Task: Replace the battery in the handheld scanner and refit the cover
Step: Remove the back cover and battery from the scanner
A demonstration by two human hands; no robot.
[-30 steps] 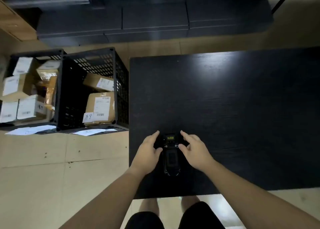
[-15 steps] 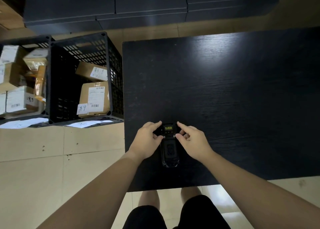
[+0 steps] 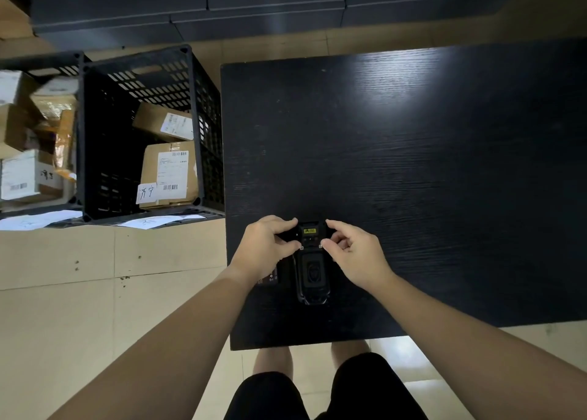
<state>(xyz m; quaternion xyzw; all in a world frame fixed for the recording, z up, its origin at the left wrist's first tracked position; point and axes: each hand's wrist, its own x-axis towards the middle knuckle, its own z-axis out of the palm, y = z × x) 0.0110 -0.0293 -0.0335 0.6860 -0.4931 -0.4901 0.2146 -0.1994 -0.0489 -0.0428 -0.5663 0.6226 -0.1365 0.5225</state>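
Observation:
The black handheld scanner point(image 3: 313, 270) lies flat near the front edge of the black table point(image 3: 413, 152), its length pointing away from me and a small yellow label at its far end. My left hand point(image 3: 265, 246) pinches the left side of that far end between thumb and fingers. My right hand point(image 3: 357, 254) pinches the right side the same way. A small dark flat piece with tiny markings point(image 3: 271, 276) lies just left of the scanner, partly hidden under my left wrist; I cannot tell whether it is a battery.
On the floor to the left stand two black plastic crates point(image 3: 143, 133) holding labelled cardboard parcels, with white paper sheets point(image 3: 152, 221) in front of them. Dark cabinets point(image 3: 254, 6) run along the back. My legs show below the table's front edge.
My fingers went from spread beside the scanner to closed on both sides of its far end. The small dark piece by my left wrist has come into view.

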